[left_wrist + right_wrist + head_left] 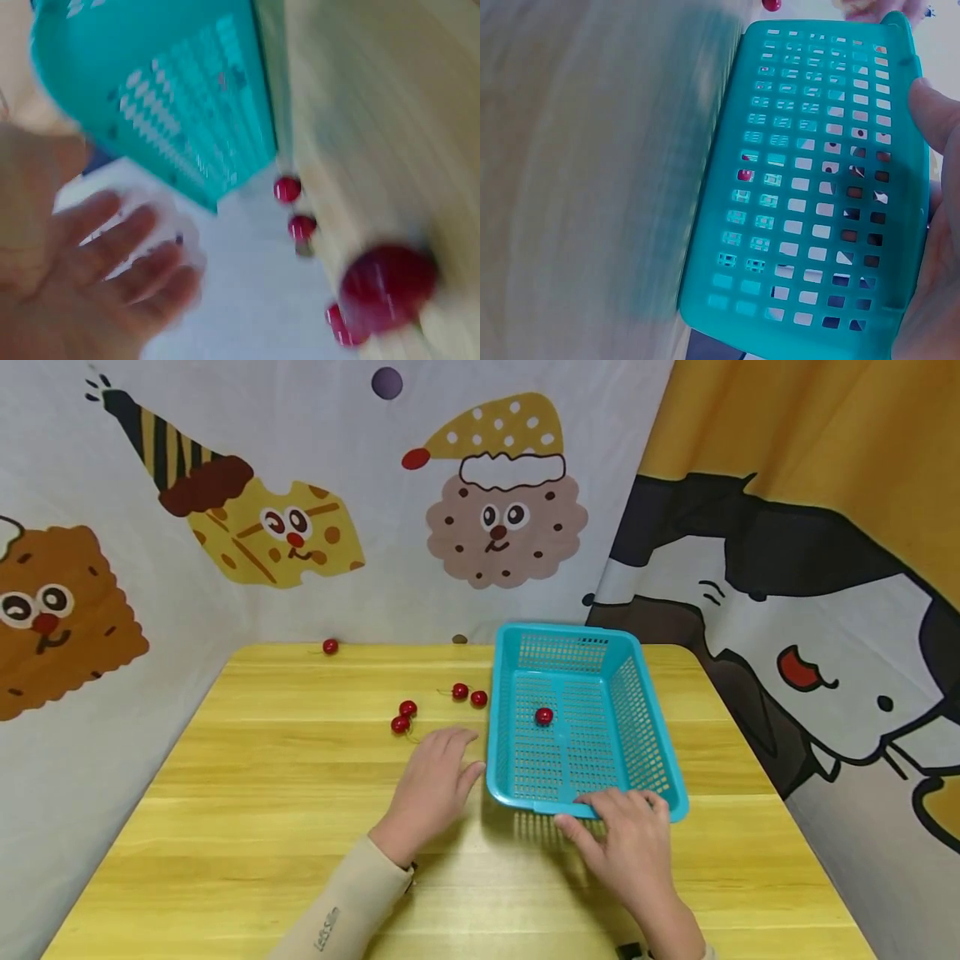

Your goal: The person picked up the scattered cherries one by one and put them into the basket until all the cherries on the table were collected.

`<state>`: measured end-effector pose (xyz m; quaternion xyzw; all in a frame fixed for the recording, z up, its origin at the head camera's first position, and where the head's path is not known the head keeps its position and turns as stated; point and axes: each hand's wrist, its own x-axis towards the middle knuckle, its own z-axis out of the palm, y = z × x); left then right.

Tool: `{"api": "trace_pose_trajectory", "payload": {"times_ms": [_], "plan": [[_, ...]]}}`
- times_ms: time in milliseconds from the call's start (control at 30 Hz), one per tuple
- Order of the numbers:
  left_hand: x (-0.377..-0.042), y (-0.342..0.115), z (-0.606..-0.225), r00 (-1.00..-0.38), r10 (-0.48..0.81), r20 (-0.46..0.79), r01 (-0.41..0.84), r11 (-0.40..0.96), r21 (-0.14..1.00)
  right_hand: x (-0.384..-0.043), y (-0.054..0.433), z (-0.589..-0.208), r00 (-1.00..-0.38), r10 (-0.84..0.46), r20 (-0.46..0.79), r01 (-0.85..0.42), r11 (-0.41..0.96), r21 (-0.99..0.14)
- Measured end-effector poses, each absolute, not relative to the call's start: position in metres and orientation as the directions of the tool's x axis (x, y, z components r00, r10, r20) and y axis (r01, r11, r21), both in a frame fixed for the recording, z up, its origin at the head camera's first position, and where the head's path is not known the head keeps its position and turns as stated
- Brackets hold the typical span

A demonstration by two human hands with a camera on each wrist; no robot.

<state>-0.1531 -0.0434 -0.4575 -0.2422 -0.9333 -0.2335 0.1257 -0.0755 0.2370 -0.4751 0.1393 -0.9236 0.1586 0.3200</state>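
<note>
A turquoise plastic basket (pixel 660 739) with perforated walls stands on the table, one red cherry (pixel 543 717) on its floor. My right hand (pixel 626 843) grips the basket's near rim, thumb outside and fingers over the edge; the right wrist view shows the thumb (pixel 936 116) against the outer wall. Just left of the basket, my left hand (pixel 435 781) hovers with relaxed fingers and holds nothing. Two cherries (pixel 401 725) lie beyond its fingertips, and another pair (pixel 478 699) sits close to the basket's left wall. In the left wrist view a cherry (pixel 390 289) looms large and blurred.
A lone cherry (pixel 330 647) with a stem lies at the back left edge of the wooden table (pixel 247 810). Behind the table hangs a white cloth (pixel 390 543) with cartoon prints, and a yellow patterned curtain (pixel 825 435) is at the right.
</note>
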Motion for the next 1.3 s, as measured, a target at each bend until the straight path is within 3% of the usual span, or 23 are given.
{"api": "trace_pose_trajectory", "payload": {"times_ms": [200, 567, 967, 1300], "plan": [[-0.146, -0.072, -0.466, -0.891, 0.410, 0.196, 0.453, 0.839, 0.302, -0.074, 0.235, -0.471, -0.766, -0.147, 0.626, -0.345, 0.915, -0.208], [-0.138, -0.082, -0.477, -0.908, 0.418, 0.012, 0.395, 0.847, 0.356, -0.072, 0.234, -0.475, -0.762, -0.155, 0.629, -0.350, 0.915, -0.199], [-0.136, -0.082, -0.480, -0.910, 0.415, 0.003, 0.388, 0.848, 0.362, -0.072, 0.233, -0.473, -0.739, -0.162, 0.653, -0.372, 0.907, -0.197], [-0.150, -0.086, -0.488, -0.942, 0.335, 0.012, 0.315, 0.871, 0.376, -0.073, 0.233, -0.472, -0.741, -0.160, 0.652, -0.372, 0.906, -0.200]]}}
